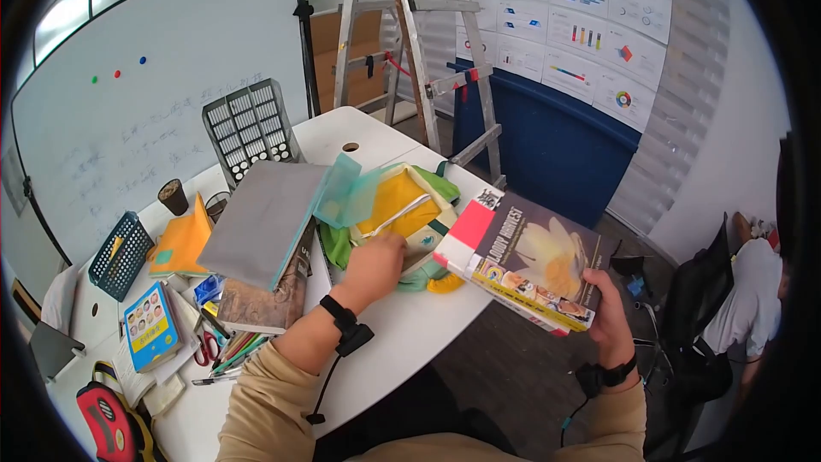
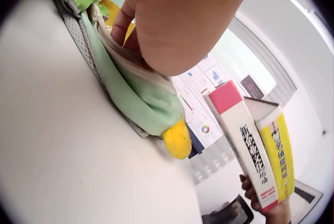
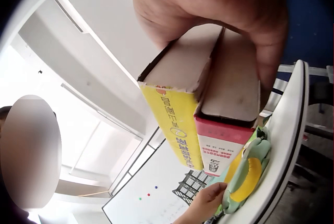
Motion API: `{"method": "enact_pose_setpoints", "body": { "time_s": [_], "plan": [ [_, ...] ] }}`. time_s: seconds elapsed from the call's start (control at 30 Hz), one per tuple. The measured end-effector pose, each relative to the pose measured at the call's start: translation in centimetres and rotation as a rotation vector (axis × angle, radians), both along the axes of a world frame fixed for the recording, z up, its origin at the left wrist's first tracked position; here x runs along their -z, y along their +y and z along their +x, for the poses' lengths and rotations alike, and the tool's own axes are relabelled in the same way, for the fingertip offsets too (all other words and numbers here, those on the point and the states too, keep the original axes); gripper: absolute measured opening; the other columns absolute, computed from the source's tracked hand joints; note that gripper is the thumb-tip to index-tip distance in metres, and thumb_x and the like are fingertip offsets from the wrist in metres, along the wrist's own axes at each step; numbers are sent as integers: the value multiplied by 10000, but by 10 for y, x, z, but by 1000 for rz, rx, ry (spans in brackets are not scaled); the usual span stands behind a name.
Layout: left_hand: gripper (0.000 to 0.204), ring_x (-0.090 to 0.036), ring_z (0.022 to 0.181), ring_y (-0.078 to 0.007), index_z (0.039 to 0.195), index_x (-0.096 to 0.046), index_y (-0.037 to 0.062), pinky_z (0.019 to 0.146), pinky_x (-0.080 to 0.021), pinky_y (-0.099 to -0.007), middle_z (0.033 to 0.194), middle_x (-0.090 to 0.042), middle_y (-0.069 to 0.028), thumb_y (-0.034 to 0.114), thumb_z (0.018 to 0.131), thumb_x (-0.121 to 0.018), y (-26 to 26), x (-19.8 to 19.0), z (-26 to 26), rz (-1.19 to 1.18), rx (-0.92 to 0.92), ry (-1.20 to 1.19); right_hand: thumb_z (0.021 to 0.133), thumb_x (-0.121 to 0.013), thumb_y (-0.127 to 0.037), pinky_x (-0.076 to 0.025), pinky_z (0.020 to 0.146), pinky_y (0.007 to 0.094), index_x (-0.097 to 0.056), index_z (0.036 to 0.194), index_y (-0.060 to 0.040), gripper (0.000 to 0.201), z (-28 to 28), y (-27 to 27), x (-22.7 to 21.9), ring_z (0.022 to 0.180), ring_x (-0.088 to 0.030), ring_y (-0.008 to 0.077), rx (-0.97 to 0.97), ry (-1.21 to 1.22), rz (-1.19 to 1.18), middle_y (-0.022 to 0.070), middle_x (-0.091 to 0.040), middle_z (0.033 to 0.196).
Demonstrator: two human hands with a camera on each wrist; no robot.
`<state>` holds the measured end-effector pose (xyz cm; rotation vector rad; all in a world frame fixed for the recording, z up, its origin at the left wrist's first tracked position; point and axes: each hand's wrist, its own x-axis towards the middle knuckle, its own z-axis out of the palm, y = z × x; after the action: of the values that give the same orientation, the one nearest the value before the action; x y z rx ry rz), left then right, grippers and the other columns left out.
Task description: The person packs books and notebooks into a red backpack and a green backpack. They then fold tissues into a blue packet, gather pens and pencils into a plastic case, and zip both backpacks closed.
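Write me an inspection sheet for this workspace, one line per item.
Surface: white table, crowded on its left side.
Job's things: open bag on the table; books held off its right edge.
Clutter: grey folder on a thick book; orange notebook, scissors, pens, blue basket, small pot.
Hands: left hand grips the bag's opening; right hand holds the books.
Cables: a short cable hangs at each wrist.
Surroundings: whiteboard, stepladder, wall charts, a person at right.

Fingertips of the left grip [image 1: 376, 262] hidden behind the bag rim [image 2: 148, 77], whiteboard handwriting [image 1: 156, 132] illegibly blurred
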<state>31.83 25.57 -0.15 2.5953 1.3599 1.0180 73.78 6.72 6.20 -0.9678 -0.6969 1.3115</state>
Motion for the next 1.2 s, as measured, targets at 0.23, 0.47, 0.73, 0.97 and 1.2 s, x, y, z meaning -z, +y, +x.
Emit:
{"method": "enact_pose_setpoints", "body": {
  "time_s": [0.23, 0.47, 0.73, 0.97, 1.2],
  "plan": [
    [116, -734, 918, -439, 1190, -657, 1, 816, -582, -507, 1033, -724, -258, 86, 1111, -657, 13, -36, 8, 71, -160, -478, 1096, -711, -272, -667, 1051, 414, -712, 1435, 37, 459, 5, 8, 5, 1126, -839, 283, -207, -16, -184, 167, -835, 1313],
    [135, -727, 926, -449, 1213, -657, -1, 827, -581, -503, 1063, -729, -247, 94, 1118, -667, 9, -66, 2, 130, -27, -459, 1069, -726, -391, -631, 1105, 500, -688, 1492, 7, 581, -28, 38, -13, 1226, -808, 337, -253, 155, -163, 211, -805, 1402],
    [122, -734, 1025, -461, 1220, -672, 26, 876, -591, -519, 1130, -747, -219, 105, 1128, -673, 1, -86, -4, 181, 98, -429, 992, -811, -575, -606, 1116, 544, -674, 1503, -66, 734, -95, 89, -19, 1256, -749, 291, -204, -104, -322, 134, -764, 1404],
    [138, -742, 1066, -461, 1231, -671, 26, 897, -596, -519, 1160, -758, -223, 128, 1138, -666, -6, -89, -5, 122, 98, -444, 1017, -780, -578, -603, 1140, 525, -632, 1524, -42, 752, -153, 105, -30, 1260, -759, 295, -334, -191, -348, 165, -759, 1412],
    [163, -746, 1069, -455, 1248, -678, 27, 897, -595, -516, 1148, -767, -219, 154, 1149, -653, -9, -95, -12, 116, 139, -475, 1041, -772, -533, -589, 1170, 551, -587, 1578, -36, 755, -161, 96, -21, 1308, -733, 319, -298, -115, -332, 167, -728, 1449]
  ]
}}
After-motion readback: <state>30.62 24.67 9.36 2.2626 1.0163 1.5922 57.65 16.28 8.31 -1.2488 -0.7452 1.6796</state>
